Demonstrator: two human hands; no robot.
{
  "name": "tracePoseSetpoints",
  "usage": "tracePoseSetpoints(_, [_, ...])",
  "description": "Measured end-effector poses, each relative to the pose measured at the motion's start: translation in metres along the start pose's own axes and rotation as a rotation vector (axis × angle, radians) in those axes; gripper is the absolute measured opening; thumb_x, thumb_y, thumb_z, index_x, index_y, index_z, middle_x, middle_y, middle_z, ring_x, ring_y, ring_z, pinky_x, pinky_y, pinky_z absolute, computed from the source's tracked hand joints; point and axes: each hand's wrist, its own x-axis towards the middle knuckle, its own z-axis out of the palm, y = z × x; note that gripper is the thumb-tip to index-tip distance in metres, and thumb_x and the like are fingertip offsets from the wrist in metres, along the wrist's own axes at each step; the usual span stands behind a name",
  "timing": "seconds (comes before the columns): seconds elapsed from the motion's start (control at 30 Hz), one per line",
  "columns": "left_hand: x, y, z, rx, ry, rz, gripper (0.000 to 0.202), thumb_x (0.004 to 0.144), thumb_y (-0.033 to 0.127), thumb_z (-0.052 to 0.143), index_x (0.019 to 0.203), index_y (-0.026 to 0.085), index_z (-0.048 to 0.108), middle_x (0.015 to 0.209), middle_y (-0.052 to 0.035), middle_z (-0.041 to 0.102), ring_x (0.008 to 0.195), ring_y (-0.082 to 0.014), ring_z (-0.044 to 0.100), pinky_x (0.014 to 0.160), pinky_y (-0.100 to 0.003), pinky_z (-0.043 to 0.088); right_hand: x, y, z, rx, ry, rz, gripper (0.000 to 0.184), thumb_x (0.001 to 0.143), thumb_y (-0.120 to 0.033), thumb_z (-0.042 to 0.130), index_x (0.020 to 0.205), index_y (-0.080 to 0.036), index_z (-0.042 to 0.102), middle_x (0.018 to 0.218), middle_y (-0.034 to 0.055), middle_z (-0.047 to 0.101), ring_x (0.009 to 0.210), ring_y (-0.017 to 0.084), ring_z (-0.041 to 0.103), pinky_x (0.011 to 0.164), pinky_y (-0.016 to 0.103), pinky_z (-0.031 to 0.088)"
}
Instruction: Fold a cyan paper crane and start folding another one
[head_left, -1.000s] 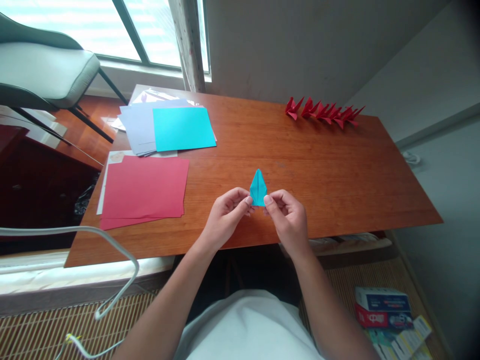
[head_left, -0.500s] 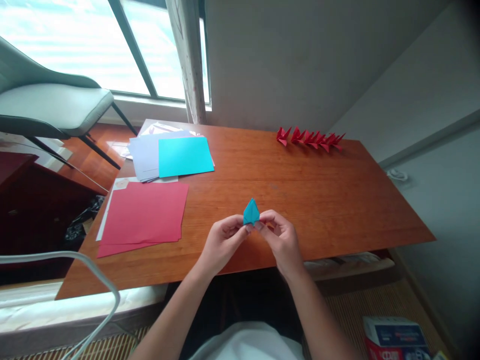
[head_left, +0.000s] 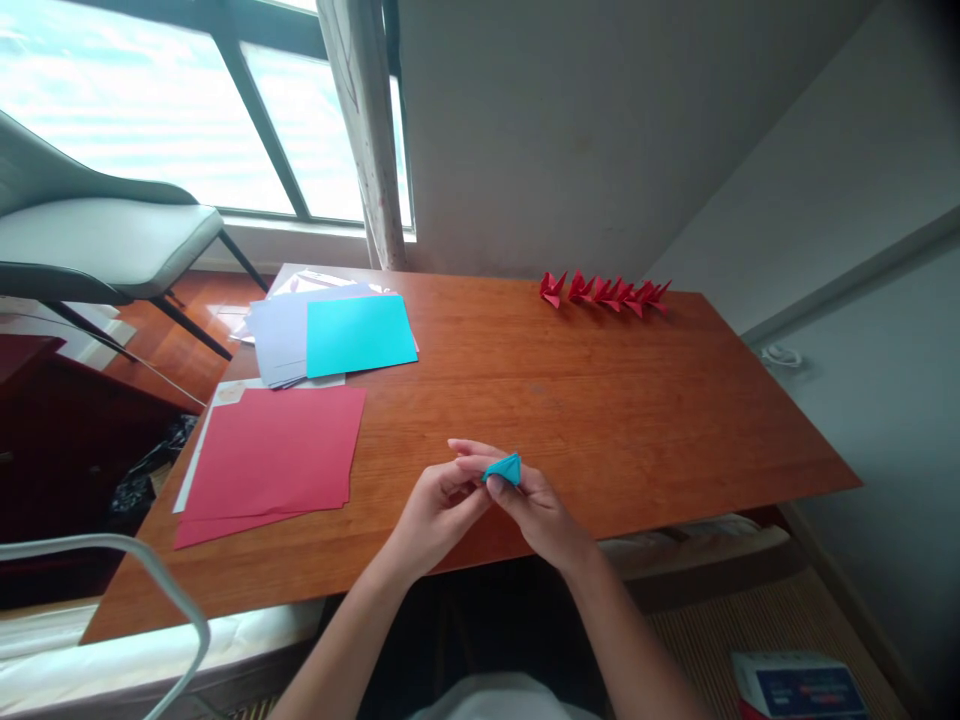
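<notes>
A small folded piece of blue paper (head_left: 505, 469) is held above the near part of the wooden table, its point tilted up to the right. My right hand (head_left: 546, 512) pinches it, thumb in front and fingers behind. On its other side, my left hand (head_left: 442, 508) has its thumb and fingers closed at the lower left corner, where the contact is partly hidden. One or two of the left fingers stretch out behind the paper.
Red sheets (head_left: 274, 450) lie at the table's left, with a blue sheet (head_left: 361, 336) on pale sheets (head_left: 279, 335) beyond. Several red folded paper cranes (head_left: 600, 291) stand in a row along the back edge of the table (head_left: 675, 400). A white tube (head_left: 169, 580) curves at lower left.
The folded blue paper has turned from point-up to leaning right. My left fingers have stretched out behind it, and the right thumb has moved across its front. The view has shifted slightly.
</notes>
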Motion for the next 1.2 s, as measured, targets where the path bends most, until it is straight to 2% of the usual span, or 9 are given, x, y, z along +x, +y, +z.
tracePoseSetpoints(0.27, [0.0,0.005,0.0,0.1,-0.035,0.051,0.029,0.089,0.04,0.07,0.1,0.015,0.081,0.079,-0.0055,0.072,0.074,-0.019,0.065,0.07,-0.028,0.053,0.002,-0.012,-0.011,-0.051,-0.091,0.01,0.034,0.099,-0.048,0.057,0.118,-0.029,0.076,0.139,0.0047,0.065,0.13,0.026,0.058,0.116,0.045,0.041])
tracePoseSetpoints(0.4, [0.002,0.007,0.001,0.126,-0.049,0.074,0.029,0.091,0.039,0.068,0.099,0.014,0.08,0.081,-0.0061,0.071,0.072,-0.017,0.06,0.068,-0.026,0.049,0.003,-0.021,-0.015,-0.047,-0.097,0.011,0.036,0.101,-0.048,0.052,0.119,-0.027,0.076,0.129,0.0076,0.071,0.127,0.025,0.06,0.113,0.045,0.043])
tracePoseSetpoints(0.47, [0.002,0.008,0.002,0.127,-0.046,0.08,0.028,0.091,0.038,0.067,0.094,0.012,0.079,0.073,-0.0046,0.067,0.066,-0.0145,0.055,0.063,-0.024,0.045,0.004,-0.024,-0.015,-0.048,-0.091,0.02,0.037,0.101,-0.05,0.052,0.116,-0.027,0.077,0.123,0.0086,0.073,0.125,0.025,0.061,0.11,0.044,0.045])
tracePoseSetpoints(0.63, [0.002,0.01,0.004,0.177,-0.008,0.086,0.03,0.089,0.038,0.068,0.074,0.013,0.074,0.061,-0.0007,0.056,0.06,-0.012,0.045,0.057,-0.023,0.037,0.003,-0.02,-0.014,0.006,0.019,0.042,0.038,0.099,-0.053,0.053,0.104,-0.025,0.079,0.115,0.0097,0.075,0.118,0.026,0.065,0.101,0.042,0.051])
tracePoseSetpoints(0.73, [0.001,0.01,0.004,0.228,0.016,0.09,0.035,0.09,0.038,0.067,0.065,0.013,0.068,0.059,0.0002,0.051,0.06,-0.0115,0.042,0.056,-0.024,0.035,0.005,-0.016,-0.012,0.012,0.088,0.034,0.032,0.097,-0.049,0.058,0.101,-0.025,0.078,0.114,0.0084,0.075,0.11,0.024,0.067,0.097,0.038,0.053])
tracePoseSetpoints(0.83, [0.001,0.008,0.003,0.287,0.032,0.084,0.032,0.091,0.037,0.065,0.07,0.014,0.07,0.062,-0.0001,0.053,0.06,-0.0116,0.042,0.057,-0.024,0.035,0.007,-0.015,-0.012,-0.106,0.181,-0.024,0.024,0.094,-0.045,0.065,0.093,-0.024,0.076,0.104,0.0057,0.074,0.1,0.021,0.067,0.09,0.033,0.052])
tracePoseSetpoints(0.97, [0.001,0.006,0.002,0.326,0.034,0.097,0.028,0.092,0.035,0.064,0.075,0.015,0.072,0.064,-0.0015,0.059,0.061,-0.0124,0.047,0.058,-0.024,0.037,0.008,-0.015,-0.014,-0.302,0.266,-0.063,0.033,0.094,-0.046,0.065,0.074,-0.021,0.069,0.078,0.0013,0.064,0.078,0.017,0.059,0.076,0.03,0.048])
tracePoseSetpoints(1.07, [0.002,0.004,0.002,0.324,0.011,0.129,0.024,0.092,0.033,0.066,0.078,0.015,0.073,0.068,-0.0034,0.064,0.063,-0.0136,0.052,0.06,-0.024,0.04,0.008,-0.015,-0.015,-0.283,0.271,-0.032,0.039,0.094,-0.048,0.064,0.068,-0.02,0.064,0.071,-0.0006,0.058,0.071,0.015,0.054,0.07,0.028,0.044])
tracePoseSetpoints(1.2, [0.002,0.003,0.002,0.319,0.002,0.142,0.021,0.091,0.032,0.067,0.08,0.015,0.073,0.069,-0.0036,0.065,0.063,-0.0137,0.053,0.061,-0.024,0.041,0.008,-0.013,-0.016,-0.181,0.268,-0.003,0.038,0.092,-0.049,0.066,0.068,-0.02,0.065,0.07,-0.0019,0.053,0.069,0.014,0.049,0.067,0.027,0.041])
